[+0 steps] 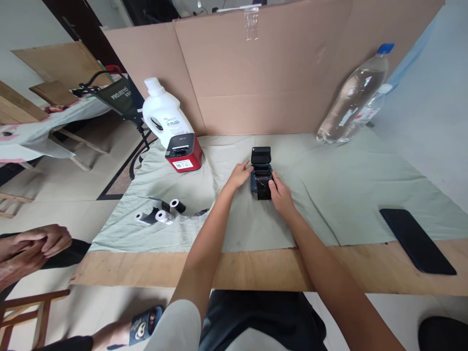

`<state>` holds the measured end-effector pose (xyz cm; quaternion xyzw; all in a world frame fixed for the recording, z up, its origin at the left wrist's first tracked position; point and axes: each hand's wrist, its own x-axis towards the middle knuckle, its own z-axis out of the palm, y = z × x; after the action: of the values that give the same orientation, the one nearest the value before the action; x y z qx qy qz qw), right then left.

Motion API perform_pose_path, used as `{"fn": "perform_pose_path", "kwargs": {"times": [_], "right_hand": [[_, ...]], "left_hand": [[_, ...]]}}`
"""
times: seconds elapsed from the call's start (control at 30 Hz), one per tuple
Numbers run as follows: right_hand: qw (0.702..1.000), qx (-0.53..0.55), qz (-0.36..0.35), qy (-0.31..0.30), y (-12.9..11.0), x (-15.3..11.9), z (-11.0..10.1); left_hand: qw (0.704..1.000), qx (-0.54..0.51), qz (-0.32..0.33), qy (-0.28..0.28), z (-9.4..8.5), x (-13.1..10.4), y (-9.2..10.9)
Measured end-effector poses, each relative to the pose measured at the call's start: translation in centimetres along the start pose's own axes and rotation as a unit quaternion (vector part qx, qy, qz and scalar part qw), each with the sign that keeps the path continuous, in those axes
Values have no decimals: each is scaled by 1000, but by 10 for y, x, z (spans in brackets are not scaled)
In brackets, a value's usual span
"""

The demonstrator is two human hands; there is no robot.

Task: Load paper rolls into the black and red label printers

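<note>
A small dark portable receipt printer [255, 183] lies on the cloth in front of me, its lid [261, 155] flipped up at the far end. Black paper [263, 189] hangs out over its near end. My left hand [240, 174] holds the printer's left side, the index finger stretched toward the lid hinge. Along the right side my right hand [281, 192] is closed, its thumb on the edge by the black paper. Several paper rolls [165, 217], some with dark outer paper, lie to the left with a loose strip.
A red and black printer [190, 158] stands before a white jug [164, 109]. Clear bottles [354, 97] lean at the back right against a cardboard panel [256, 73]. A black phone [417, 241] lies front right. Another person's hands [40, 248] rest at the left.
</note>
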<state>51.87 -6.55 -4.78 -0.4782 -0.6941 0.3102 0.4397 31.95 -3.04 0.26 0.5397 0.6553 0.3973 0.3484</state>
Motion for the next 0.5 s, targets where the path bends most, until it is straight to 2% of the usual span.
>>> {"fn": "perform_pose_path", "kwargs": {"times": [0.1, 0.2, 0.27, 0.37, 0.43, 0.5], "right_hand": [[1000, -1, 2, 6, 1, 1, 1], [1000, 7, 5, 15, 2, 3, 2], [1000, 17, 6, 24, 3, 4, 2], [999, 24, 6, 31, 4, 5, 0], [999, 24, 8, 34, 5, 6, -1], [999, 22, 8, 39, 5, 6, -2]], "left_hand": [[991, 96, 76, 49, -4, -10, 5], [974, 186, 131, 13, -9, -13, 19], [958, 252, 130, -37, -9, -6, 33], [940, 307, 90, -118, -3, 11, 57], [939, 308, 59, -141, 6, 23, 71], [947, 286, 47, -136, 16, 30, 82]]}}
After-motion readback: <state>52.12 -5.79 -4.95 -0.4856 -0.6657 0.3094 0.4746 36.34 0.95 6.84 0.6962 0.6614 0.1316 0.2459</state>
